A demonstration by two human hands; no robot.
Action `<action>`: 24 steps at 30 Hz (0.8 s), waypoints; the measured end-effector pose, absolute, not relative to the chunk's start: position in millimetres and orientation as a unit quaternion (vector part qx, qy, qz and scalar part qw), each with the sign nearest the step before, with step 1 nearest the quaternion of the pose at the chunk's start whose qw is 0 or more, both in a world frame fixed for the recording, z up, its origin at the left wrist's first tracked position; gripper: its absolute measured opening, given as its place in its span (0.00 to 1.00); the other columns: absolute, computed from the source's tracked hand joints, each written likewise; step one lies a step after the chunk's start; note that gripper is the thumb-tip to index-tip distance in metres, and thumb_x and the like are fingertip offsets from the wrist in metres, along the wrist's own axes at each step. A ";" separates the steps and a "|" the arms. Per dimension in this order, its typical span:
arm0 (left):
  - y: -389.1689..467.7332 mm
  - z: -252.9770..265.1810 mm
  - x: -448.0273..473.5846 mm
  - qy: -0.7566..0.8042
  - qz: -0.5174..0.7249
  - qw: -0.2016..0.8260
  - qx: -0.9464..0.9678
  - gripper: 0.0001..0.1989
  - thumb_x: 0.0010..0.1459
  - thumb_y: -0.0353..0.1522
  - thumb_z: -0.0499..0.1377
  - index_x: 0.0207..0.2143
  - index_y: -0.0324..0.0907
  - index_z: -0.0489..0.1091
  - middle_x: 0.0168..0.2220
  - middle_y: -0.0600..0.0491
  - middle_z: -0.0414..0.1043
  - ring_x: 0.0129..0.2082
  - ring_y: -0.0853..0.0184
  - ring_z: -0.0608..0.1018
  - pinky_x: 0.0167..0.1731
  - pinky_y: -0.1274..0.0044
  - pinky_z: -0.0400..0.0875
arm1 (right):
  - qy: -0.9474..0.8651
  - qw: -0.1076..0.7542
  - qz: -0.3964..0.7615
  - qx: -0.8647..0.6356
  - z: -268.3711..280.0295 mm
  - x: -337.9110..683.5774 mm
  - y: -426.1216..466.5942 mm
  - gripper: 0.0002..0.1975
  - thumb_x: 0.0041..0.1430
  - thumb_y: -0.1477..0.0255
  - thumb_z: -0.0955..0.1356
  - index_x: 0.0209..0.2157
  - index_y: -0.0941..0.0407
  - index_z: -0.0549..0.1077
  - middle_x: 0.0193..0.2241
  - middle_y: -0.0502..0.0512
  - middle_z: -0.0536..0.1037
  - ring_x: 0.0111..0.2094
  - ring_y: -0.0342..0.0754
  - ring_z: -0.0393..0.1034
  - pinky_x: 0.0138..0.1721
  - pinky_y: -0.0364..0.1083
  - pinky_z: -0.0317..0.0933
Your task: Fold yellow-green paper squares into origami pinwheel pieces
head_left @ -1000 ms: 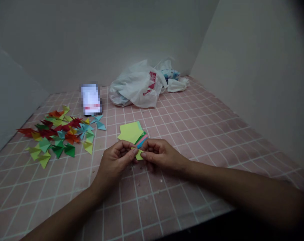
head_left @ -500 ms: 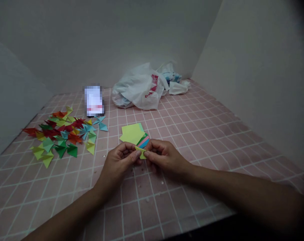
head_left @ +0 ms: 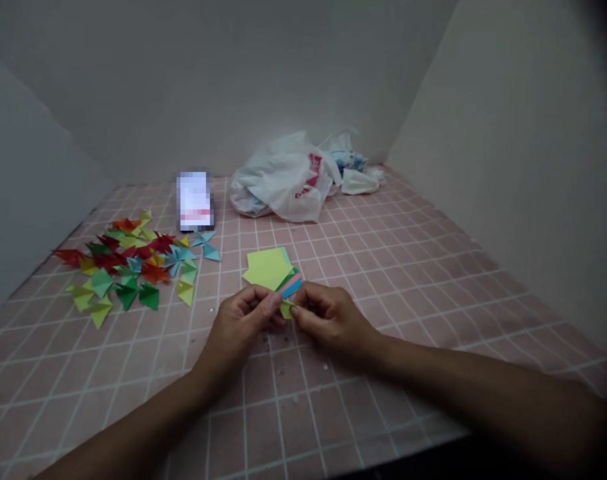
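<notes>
Left hand (head_left: 246,323) and right hand (head_left: 333,323) pinch one small yellow paper (head_left: 286,309) between thumbs and fingers, above the grid-patterned tablecloth (head_left: 408,287). Just beyond lie coloured sheets (head_left: 267,268); to their left, folded shapes (head_left: 152,272); farther back, a lit phone (head_left: 194,200) and white plastic bag (head_left: 278,180).

Folded papers (head_left: 152,271) lie left of the paper stack (head_left: 268,267). Behind it sits a bag (head_left: 283,179); behind-left, a phone (head_left: 194,199).
</notes>
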State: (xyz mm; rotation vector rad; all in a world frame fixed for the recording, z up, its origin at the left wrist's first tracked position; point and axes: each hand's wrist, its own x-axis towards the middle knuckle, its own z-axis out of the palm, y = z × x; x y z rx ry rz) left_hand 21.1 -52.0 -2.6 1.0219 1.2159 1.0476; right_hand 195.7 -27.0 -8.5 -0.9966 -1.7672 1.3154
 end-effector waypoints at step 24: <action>-54.1 2.5 17.9 0.524 0.443 0.529 0.499 0.11 0.57 0.38 0.63 0.25 0.41 0.74 0.21 0.56 0.71 0.22 0.71 0.72 0.26 0.79 0.67 | -0.502 0.333 0.715 -0.354 -14.3 194.8 -32.1 0.11 0.59 0.67 0.71 0.28 0.57 0.68 0.17 0.44 0.71 0.13 0.36 0.63 0.13 0.36 0.55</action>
